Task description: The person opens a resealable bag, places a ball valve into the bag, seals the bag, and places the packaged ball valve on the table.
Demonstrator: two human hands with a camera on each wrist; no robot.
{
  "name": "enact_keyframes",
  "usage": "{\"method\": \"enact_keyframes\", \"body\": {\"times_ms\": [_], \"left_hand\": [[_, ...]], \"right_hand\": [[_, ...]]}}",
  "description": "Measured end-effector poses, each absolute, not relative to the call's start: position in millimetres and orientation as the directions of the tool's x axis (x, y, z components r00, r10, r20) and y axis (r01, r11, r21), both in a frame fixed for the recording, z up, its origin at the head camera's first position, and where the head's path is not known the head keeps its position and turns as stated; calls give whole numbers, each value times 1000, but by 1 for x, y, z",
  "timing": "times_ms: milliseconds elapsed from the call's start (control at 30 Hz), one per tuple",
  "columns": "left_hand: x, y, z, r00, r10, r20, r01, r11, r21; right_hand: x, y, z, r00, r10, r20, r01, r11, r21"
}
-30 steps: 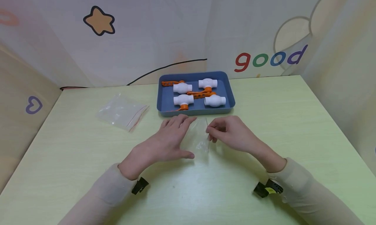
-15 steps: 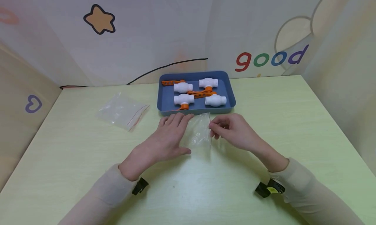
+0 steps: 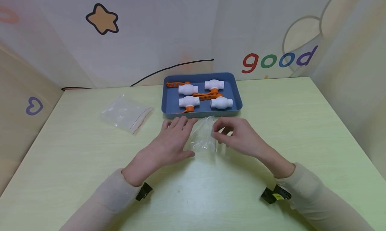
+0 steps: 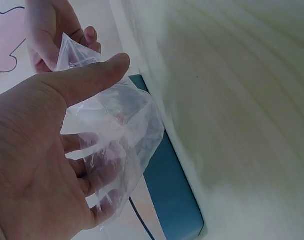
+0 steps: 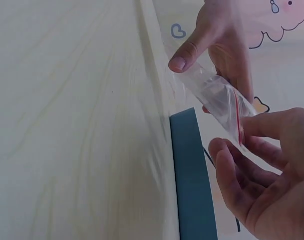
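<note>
A small clear zip bag [image 3: 203, 134] with a red seal line stands between the two hands, close in front of the blue tray [image 3: 169, 116]. The right hand [image 3: 236, 134] pinches the bag at its sealed edge with thumb and index finger; the other fingers curl underneath. On the bag's other side, the left hand [image 3: 170, 142] is spread, thumb apart from the fingers. In the left wrist view its thumb [image 4: 92, 77] crosses in front of the plastic, while the fingers show through the film [image 4: 122, 135]. The red seal [image 5: 238, 117] shows beside the right index finger.
Several white valves [image 3: 221, 103] with orange handles [image 3: 205, 97] lie in the tray. A larger clear zip bag [image 3: 125, 114] lies flat on the pale table [image 3: 193, 197], left of the tray. A printed curtain [image 3: 156, 30] hangs behind the table.
The right hand has shifted slightly right with the bag's edge, then back left. The bag has lifted and puffed up, while the left hand has drawn slightly left.
</note>
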State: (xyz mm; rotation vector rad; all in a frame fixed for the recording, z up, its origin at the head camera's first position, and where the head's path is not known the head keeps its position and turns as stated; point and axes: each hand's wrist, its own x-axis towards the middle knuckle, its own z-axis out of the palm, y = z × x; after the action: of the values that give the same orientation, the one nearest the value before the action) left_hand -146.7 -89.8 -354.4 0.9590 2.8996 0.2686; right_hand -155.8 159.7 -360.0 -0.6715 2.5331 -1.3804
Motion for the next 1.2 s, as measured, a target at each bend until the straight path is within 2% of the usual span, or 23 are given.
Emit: {"method": "enact_keyframes", "body": {"times_ms": [167,433,700,900,1067,1200], "left_hand": [[-146,-89,-354,-801,599,-10,588,789,178],[-146,-91,-354,-799,600,-20,586,787,194],[-148,-94,-355,-804,594,-43,563,781,271],[-147,-95,-355,-804,592,-51,565,788,245],[-146,-93,-355,-803,595,-34,579,793,190],[-146,-93,-355,-805,593,-24,583,798,155]], "right_hand": [[-155,158,-360,-849,-527,44,-329,461,-824],[-156,158,-360,-857,-515,-22,-283,506,-814],[-156,161,-363,-848,-529,18,-321,488,-812],[-155,161,-364,-883,-460,94,-354,521,-777],[-154,159,-359,-922,-374,99,-294,511,-807],[-153,159,-358,-929,-361,75,-254,479,-840]]}}
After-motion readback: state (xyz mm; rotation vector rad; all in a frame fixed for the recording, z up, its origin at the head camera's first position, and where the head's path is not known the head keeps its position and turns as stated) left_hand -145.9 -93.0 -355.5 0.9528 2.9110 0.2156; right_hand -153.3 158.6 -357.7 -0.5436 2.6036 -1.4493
